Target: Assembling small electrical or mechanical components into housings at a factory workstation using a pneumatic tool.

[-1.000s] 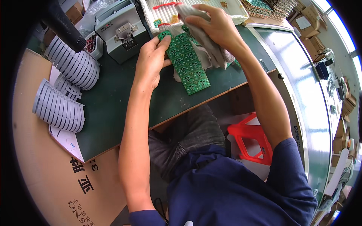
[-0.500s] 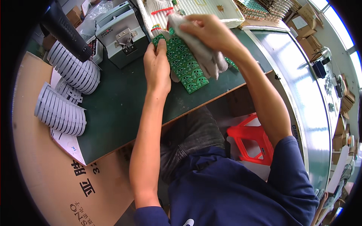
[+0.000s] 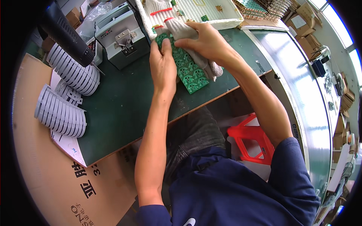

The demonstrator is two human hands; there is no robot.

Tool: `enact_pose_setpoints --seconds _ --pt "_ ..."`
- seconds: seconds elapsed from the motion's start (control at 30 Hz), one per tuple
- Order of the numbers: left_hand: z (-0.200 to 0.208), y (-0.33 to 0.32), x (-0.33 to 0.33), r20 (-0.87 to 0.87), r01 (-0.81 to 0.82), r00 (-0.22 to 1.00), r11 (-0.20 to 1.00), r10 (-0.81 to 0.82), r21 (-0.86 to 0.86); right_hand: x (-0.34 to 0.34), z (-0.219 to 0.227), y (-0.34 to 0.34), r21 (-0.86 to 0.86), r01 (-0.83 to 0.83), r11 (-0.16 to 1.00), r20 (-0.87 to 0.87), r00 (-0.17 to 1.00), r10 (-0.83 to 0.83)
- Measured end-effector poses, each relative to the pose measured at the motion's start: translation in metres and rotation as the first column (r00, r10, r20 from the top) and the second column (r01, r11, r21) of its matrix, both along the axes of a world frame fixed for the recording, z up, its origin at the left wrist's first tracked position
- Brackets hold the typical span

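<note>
My left hand [image 3: 164, 67] grips the upper left edge of a green circuit board panel [image 3: 193, 77], thumb on top. The panel slants over the table, with rows of small parts on its face. A pale knit work glove [image 3: 182, 29] with a red-edged cuff is pinched in my right hand [image 3: 207, 42]. This glove drapes along the panel's right side, hiding part of it. Another red-edged bit of knit shows by the panel's top end; how far it runs underneath is hidden.
A white foam tray [image 3: 230, 20] with small green boards stands behind my hands. Left of it sits a grey machine [image 3: 122, 35]. A black electric screwdriver [image 3: 69, 37] hangs over curled white slotted strips [image 3: 62, 113]. A red stool [image 3: 250, 141] stands below the table's front edge.
My left hand has shifted slightly right along with its forearm. The glove in my right hand has turned, its red cuff now plain to see at the upper end.
</note>
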State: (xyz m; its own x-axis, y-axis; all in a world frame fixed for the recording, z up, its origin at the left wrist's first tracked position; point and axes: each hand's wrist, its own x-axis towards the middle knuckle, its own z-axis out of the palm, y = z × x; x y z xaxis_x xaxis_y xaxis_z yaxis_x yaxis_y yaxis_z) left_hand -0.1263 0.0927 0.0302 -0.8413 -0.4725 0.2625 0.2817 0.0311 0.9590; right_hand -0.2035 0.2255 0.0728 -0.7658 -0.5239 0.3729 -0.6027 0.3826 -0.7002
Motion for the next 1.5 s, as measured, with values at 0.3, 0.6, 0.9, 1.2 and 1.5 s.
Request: enact_pose_setpoints --seconds 0.3,0.6,0.9,1.2,1.5 --pt "-0.002 -0.003 0.001 -0.099 0.042 0.994 0.997 -0.047 -0.057 -0.003 -0.013 -0.006 -0.146 -0.085 0.986 0.094 0.991 0.099" --pt "-0.004 -0.003 0.004 -0.106 0.026 0.994 1.000 -0.027 -0.013 0.003 -0.012 -0.005 -0.177 -0.077 0.981 0.153 0.983 0.105" --pt "0.010 -0.012 0.009 0.010 0.083 0.997 0.995 -0.083 -0.049 0.010 -0.012 -0.012 -0.120 0.042 0.992 0.055 0.998 -0.036" --pt "-0.001 -0.012 0.003 -0.033 -0.008 0.999 1.000 0.009 0.022 0.033 0.010 -0.021 -0.014 0.197 0.980 -0.104 0.975 -0.198" --pt "-0.007 -0.027 0.006 0.087 0.012 0.996 1.000 -0.014 0.023 0.033 -0.013 -0.032 0.049 0.180 0.982 -0.423 0.895 -0.143"
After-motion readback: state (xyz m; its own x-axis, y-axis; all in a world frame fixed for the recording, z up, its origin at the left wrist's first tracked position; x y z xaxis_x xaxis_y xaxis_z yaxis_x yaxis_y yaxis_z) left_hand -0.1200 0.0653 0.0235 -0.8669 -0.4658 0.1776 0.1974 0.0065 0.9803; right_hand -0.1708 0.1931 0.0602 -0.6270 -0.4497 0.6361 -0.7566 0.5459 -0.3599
